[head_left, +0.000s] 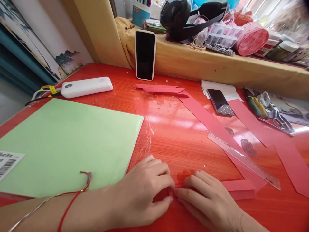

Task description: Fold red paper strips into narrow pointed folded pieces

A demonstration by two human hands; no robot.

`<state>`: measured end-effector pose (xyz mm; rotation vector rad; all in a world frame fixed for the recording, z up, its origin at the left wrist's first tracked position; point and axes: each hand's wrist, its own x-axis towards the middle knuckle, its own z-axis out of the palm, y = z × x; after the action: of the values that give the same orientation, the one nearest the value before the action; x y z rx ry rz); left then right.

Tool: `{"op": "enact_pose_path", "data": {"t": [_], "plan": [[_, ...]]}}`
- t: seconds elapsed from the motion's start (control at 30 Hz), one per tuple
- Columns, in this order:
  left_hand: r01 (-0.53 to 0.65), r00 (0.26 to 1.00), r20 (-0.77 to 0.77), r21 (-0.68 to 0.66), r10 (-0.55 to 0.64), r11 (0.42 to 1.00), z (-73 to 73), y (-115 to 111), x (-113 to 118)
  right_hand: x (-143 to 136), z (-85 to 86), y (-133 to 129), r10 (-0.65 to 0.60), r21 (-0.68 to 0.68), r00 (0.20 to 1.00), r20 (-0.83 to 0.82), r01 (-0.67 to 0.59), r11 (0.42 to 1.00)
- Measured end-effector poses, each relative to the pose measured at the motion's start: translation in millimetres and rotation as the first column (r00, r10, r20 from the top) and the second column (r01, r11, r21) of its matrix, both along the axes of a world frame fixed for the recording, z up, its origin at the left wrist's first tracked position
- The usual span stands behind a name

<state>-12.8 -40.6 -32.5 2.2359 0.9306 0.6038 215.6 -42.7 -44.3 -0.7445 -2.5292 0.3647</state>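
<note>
Left hand (147,190), right hand (210,198): fingers narrowed, apparently pinching folded red paper strip (241,190) on glossy red wood-grain counter (173,138). Step in hand: probably creasing; next move calls for aligned edges.

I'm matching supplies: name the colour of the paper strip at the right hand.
The paper strip is pinkish red; head view.

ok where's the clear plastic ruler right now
In the head view, the clear plastic ruler lies right of centre, slanting across a long red paper strip, beyond the person's right hand.
</note>
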Motion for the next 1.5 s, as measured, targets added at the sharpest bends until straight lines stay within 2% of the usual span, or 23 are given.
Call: {"op": "enact_pose_path", "data": {"t": [0.2, 0.33, 0.47, 0.6, 0.67, 0.73, 0.8, 0.83, 0.9, 0.97, 1.03, 1.1, 1.27, 1.43, 1.5], "plan": [[-0.052, 0.996, -0.067, 0.099, 0.058, 0.994, -2.4, -0.9, 2.3, -1.4, -2.0, -0.4, -0.086, -0.056, 0.996, -0.008, 0.085, 0.995], [-0.066, 0.997, -0.036, -0.028, 0.065, 0.997, -2.8, -1.1, 4.3, 0.2, 2.0, 1.8, -0.086, -0.179, 0.996, 0.017, 0.088, 0.980], [-0.082, 0.995, 0.041, -0.091, 0.086, 0.993, -5.6, -2.6, 6.3, -0.4, 12.1, 9.6, -0.031, -0.431, 0.988, 0.151, 0.094, 0.897], [-0.148, 0.985, 0.081, -0.073, 0.154, 0.986, -9.1, -1.0, 7.8, -8.4, 21.0, 23.0, -0.021, -0.561, 0.981, 0.193, 0.128, 0.818], [-0.197, 0.976, 0.096, -0.009, 0.197, 0.980, -8.7, 2.6, 7.9, -12.6, 22.2, 30.6, -0.059, -0.620, 0.987, 0.150, 0.141, 0.772], [-0.221, 0.972, 0.102, 0.120, 0.209, 0.968, -7.3, 6.9, 7.2, -15.0, 21.1, 37.4, -0.118, -0.678, 0.985, 0.123, 0.171, 0.715], [-0.200, 0.980, 0.063, 0.278, 0.190, 0.940, -6.4, 10.3, 6.2, -15.2, 18.2, 42.1, -0.162, -0.714, 0.981, 0.107, 0.189, 0.674], [-0.176, 0.983, 0.021, 0.349, 0.180, 0.921, -6.5, 11.2, 5.7, -14.5, 16.3, 43.4, -0.180, -0.716, 0.979, 0.095, 0.193, 0.670], [-0.126, 0.983, -0.060, 0.469, 0.173, 0.874, -8.0, 11.5, 5.0, -11.9, 11.9, 44.6, -0.204, -0.665, 0.977, 0.055, 0.188, 0.723], [-0.101, 0.976, -0.107, 0.546, 0.189, 0.831, -10.8, 10.3, 4.7, -8.4, 7.1, 44.7, -0.196, -0.548, 0.981, -0.001, 0.163, 0.820], [-0.080, 0.971, -0.134, 0.591, 0.196, 0.802, -14.0, 8.6, 4.7, -5.1, 2.0, 45.4, -0.156, -0.420, 0.987, -0.051, 0.120, 0.900], [-0.068, 0.965, -0.159, 0.612, 0.207, 0.788, -16.4, 7.4, 4.6, -2.7, -2.6, 47.3, -0.114, -0.334, 0.990, -0.087, 0.079, 0.939], [-0.051, 0.949, -0.207, 0.645, 0.238, 0.762, -14.3, 6.2, 3.6, 0.3, -9.2, 56.3, -0.049, -0.209, 0.990, -0.130, 0.021, 0.978], [-0.042, 0.949, -0.236, 0.564, 0.210, 0.825, -6.6, 4.9, 2.9, 2.4, -11.0, 61.8, -0.002, -0.166, 0.986, -0.167, -0.027, 0.986], [-0.046, 0.949, -0.234, 0.556, 0.209, 0.830, -5.4, 4.7, 3.1, 3.2, -11.4, 61.6, 0.019, -0.139, 0.987, -0.161, -0.042, 0.989]]}}
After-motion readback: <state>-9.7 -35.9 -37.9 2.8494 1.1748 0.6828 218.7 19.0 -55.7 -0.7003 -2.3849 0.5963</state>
